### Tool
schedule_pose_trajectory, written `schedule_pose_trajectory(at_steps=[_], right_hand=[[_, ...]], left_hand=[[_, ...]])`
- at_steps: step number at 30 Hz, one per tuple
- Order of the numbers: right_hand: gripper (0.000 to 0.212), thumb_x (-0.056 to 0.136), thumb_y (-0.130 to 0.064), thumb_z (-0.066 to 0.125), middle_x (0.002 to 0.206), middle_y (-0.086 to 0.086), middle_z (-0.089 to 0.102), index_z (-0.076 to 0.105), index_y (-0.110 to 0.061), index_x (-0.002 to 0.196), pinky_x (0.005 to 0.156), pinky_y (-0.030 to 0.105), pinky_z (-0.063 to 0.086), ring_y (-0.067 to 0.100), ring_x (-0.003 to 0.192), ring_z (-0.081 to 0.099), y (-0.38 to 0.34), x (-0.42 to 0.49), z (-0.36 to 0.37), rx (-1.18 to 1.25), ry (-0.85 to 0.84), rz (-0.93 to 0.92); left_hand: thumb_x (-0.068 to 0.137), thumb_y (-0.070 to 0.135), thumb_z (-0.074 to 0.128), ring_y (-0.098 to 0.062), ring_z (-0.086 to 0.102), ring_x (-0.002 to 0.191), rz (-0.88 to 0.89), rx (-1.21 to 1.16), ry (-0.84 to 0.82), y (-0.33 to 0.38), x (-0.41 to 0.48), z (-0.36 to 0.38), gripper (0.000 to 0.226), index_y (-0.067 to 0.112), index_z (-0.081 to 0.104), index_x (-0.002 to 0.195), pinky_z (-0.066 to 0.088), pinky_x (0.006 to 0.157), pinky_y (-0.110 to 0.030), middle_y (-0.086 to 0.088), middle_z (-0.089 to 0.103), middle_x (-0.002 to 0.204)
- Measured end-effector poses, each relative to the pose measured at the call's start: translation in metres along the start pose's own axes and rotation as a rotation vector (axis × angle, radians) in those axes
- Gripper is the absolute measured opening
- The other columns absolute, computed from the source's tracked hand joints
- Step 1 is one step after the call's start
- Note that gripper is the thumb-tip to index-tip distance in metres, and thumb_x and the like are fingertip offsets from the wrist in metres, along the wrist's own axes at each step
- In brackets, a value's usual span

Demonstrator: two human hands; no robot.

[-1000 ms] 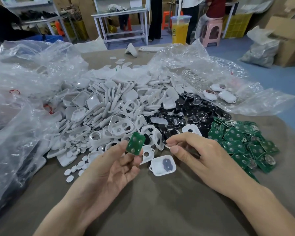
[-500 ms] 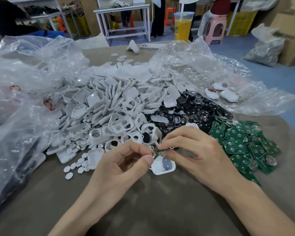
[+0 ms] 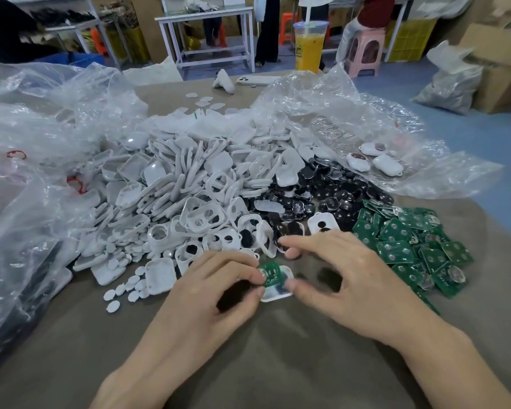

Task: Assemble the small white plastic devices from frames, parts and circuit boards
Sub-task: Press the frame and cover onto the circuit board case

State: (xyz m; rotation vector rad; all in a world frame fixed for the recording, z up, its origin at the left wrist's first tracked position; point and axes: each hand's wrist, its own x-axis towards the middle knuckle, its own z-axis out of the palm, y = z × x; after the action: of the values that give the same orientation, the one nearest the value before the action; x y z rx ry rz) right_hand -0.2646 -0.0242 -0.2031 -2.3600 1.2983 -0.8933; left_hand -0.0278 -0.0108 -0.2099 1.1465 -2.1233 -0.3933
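Note:
A white plastic shell (image 3: 278, 293) lies on the brown table in front of me. Over it sits a green circuit board (image 3: 271, 273), tilted, pinched at its left edge by the fingertips of my left hand (image 3: 219, 290). My right hand (image 3: 345, 278) hovers just right of the shell; its thumb tip touches the shell's right edge and its fingers are spread and loosely bent, holding nothing. Behind lie a heap of white frames and shells (image 3: 189, 187), a pile of black round parts (image 3: 322, 196) and a pile of green boards (image 3: 410, 246).
Crumpled clear plastic bags lie at the left (image 3: 27, 172) and back right (image 3: 351, 119). Three assembled white devices (image 3: 372, 160) rest on the right bag. A cup of orange drink (image 3: 309, 45) and a phone (image 3: 257, 80) stand at the table's far edge.
My left hand brought the green board down from mid-air onto the white shell. My right hand, which pinched at the board half a second ago, has let go and opened beside it.

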Motion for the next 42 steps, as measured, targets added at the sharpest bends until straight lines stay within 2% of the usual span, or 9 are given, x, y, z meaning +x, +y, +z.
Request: schedule_pose_trajectory(at_steps=[2,4,9,14,23,31,35,42], right_hand=[[0.061,0.082,-0.057,0.064,0.12,-0.026,0.06,0.05,-0.04,0.139,0.102,0.013,0.034,-0.002,0.114,0.051,0.0008,-0.002,0.0019,-0.026,-0.124,0.0],[0.068,0.08,-0.059,0.066,0.124,-0.028,0.057,0.045,-0.042,0.142,0.103,0.013,0.033,-0.003,0.116,0.05,0.0022,-0.0008,0.0038,-0.053,-0.185,0.004],[0.063,0.084,-0.052,0.064,0.119,-0.026,0.06,0.046,-0.039,0.143,0.103,0.013,0.034,-0.001,0.111,0.052,0.0034,0.0024,0.0063,-0.073,-0.176,-0.008],[0.06,0.084,-0.052,0.063,0.114,-0.026,0.061,0.05,-0.036,0.141,0.1,0.005,0.028,-0.006,0.107,0.049,0.0024,0.0023,0.0057,-0.06,-0.168,0.0],[0.062,0.083,-0.061,0.062,0.114,-0.028,0.06,0.046,-0.045,0.141,0.099,0.004,0.027,-0.008,0.112,0.045,0.002,0.003,0.0051,-0.045,-0.216,0.046],[0.062,0.082,-0.062,0.064,0.113,-0.027,0.062,0.051,-0.041,0.14,0.097,0.003,0.027,-0.01,0.107,0.044,0.0013,0.0031,0.004,-0.039,-0.216,0.042],[0.061,0.083,-0.062,0.063,0.114,-0.027,0.062,0.051,-0.042,0.138,0.095,0.003,0.027,-0.018,0.104,0.041,0.0029,0.0031,0.0041,-0.042,-0.22,0.037],[0.059,0.083,-0.063,0.063,0.115,-0.027,0.062,0.051,-0.043,0.137,0.097,0.006,0.029,-0.013,0.107,0.043,0.0058,0.0028,0.0059,-0.045,-0.212,0.033]], left_hand=[[0.092,0.037,0.062,-0.005,0.061,0.108,0.054,0.066,-0.031,0.0006,0.0015,0.0002,0.016,0.025,0.072,0.097,0.049,0.092,-0.029,0.019,0.065,0.111],[0.093,0.038,0.062,-0.007,0.062,0.106,0.071,0.102,-0.05,0.0014,0.0025,0.0001,0.018,0.025,0.074,0.097,0.051,0.09,-0.036,0.018,0.066,0.111],[0.094,0.039,0.061,-0.012,0.062,0.105,0.077,0.135,-0.072,0.0021,0.0035,0.0004,0.02,0.026,0.075,0.1,0.051,0.087,-0.04,0.018,0.067,0.112],[0.094,0.041,0.061,-0.012,0.062,0.104,0.075,0.143,-0.071,0.0024,0.0038,0.0022,0.022,0.026,0.075,0.1,0.052,0.087,-0.041,0.017,0.067,0.112],[0.095,0.043,0.059,-0.009,0.06,0.105,0.046,0.123,-0.066,0.0021,0.0027,0.0037,0.024,0.027,0.075,0.101,0.051,0.088,-0.038,0.017,0.066,0.111],[0.097,0.041,0.059,-0.009,0.06,0.104,0.075,0.134,-0.083,-0.0009,0.0015,0.0039,0.021,0.028,0.074,0.103,0.05,0.087,-0.038,0.019,0.065,0.113],[0.097,0.041,0.058,-0.008,0.059,0.104,0.074,0.142,-0.08,-0.001,0.0009,0.0041,0.022,0.028,0.074,0.103,0.051,0.087,-0.037,0.019,0.065,0.113],[0.097,0.041,0.058,-0.009,0.06,0.104,0.08,0.141,-0.08,-0.0004,0.0016,0.0044,0.023,0.027,0.075,0.104,0.051,0.088,-0.036,0.018,0.066,0.113]])
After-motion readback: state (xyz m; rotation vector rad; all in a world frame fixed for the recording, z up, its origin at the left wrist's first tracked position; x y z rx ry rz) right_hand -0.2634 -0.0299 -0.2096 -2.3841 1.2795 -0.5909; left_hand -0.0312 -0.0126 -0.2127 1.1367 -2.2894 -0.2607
